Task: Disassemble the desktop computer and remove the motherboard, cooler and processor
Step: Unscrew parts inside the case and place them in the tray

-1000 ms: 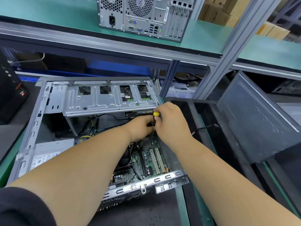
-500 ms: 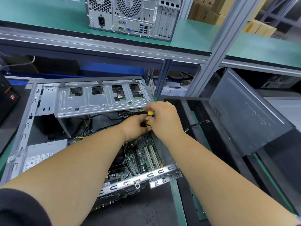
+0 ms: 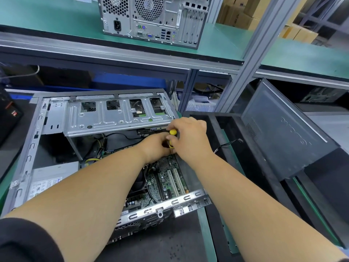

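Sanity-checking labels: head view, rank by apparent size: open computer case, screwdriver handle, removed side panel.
1. open computer case
2. removed side panel, though it stands further back, so the gap is unsure
3. screwdriver handle, mostly hidden by the right hand

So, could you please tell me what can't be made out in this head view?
- Screwdriver tip and its screw: hidden behind both hands.
- Left hand grip: covered by the right hand.
- Cooler, processor: under the left forearm.
- Power supply label: too small to read.
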`<state>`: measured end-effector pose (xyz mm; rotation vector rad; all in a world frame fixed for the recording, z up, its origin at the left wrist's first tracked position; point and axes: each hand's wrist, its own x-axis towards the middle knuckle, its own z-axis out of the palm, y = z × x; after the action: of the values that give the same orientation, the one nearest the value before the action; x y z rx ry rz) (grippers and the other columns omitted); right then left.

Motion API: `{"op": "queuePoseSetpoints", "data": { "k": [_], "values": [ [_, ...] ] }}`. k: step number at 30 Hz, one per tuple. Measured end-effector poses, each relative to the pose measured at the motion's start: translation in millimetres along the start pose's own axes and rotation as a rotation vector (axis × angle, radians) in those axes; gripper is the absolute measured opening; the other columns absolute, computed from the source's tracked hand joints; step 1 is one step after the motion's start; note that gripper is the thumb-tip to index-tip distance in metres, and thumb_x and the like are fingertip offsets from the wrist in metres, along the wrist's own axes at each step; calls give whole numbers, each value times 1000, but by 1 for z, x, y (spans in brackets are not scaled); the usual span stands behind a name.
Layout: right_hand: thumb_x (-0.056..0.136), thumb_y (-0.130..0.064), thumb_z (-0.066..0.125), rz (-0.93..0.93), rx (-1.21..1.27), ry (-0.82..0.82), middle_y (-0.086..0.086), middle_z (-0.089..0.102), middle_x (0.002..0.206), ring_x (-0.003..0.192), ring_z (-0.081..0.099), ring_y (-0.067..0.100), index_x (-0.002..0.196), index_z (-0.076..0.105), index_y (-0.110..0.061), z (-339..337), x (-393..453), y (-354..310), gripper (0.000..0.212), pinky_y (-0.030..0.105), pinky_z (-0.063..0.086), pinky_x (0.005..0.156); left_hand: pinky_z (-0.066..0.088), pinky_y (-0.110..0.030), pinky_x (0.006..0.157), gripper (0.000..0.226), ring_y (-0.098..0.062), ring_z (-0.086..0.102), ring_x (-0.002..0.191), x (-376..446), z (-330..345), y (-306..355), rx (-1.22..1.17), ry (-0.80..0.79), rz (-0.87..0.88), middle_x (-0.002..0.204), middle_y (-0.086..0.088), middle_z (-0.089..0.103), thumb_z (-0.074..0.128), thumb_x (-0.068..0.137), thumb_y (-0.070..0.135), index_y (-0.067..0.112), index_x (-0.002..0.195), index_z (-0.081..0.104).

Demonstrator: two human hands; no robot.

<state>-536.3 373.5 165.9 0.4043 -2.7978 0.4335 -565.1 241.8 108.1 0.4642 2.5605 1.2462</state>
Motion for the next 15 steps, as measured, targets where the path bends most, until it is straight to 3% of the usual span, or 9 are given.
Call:
{"op": "queuePoseSetpoints", "data": {
  "k": [3,5,8,11,15],
  "values": [
    [85,-22,67,1,-2,-11,-13,65,108,112,47,14,107,68,-31,-1,-1,0,24,36,25,93,41,-18,69,12,-10,51,81,-2,1,0,-58,-21,-6,93,0,64,65,87,16,22,91,55],
    [84,-18,65,-26,-9,-21,-14,65,109,114,44,14,110,68,-32,0,-2,-1,30,37,25,93,39,-23,67,7,-13,49,80,-1,0,0,-36,-16,-15,91,-4,63,62,89,14,18,89,57],
    [82,-33,68,-39,-47,16,-13,60,108,112,42,15,111,65,-30,0,-3,-1,29,38,26,92,37,-26,63,26,-15,47,77,0,-1,0,68,-8,-19,80,0,58,61,87,11,27,73,47],
    [79,-50,69,0,-77,43,-13,55,99,103,42,14,105,61,-31,-1,-2,-1,34,37,25,89,38,-27,66,29,-16,48,76,1,-1,1,83,-13,-40,83,0,56,65,85,15,31,75,43],
    [82,-38,70,-12,-41,15,-14,61,100,106,45,13,106,61,-30,-1,-2,-2,27,35,23,90,36,-25,65,24,-16,50,78,3,-2,-1,98,-9,-50,80,6,55,67,82,21,31,80,46]
  ]
}}
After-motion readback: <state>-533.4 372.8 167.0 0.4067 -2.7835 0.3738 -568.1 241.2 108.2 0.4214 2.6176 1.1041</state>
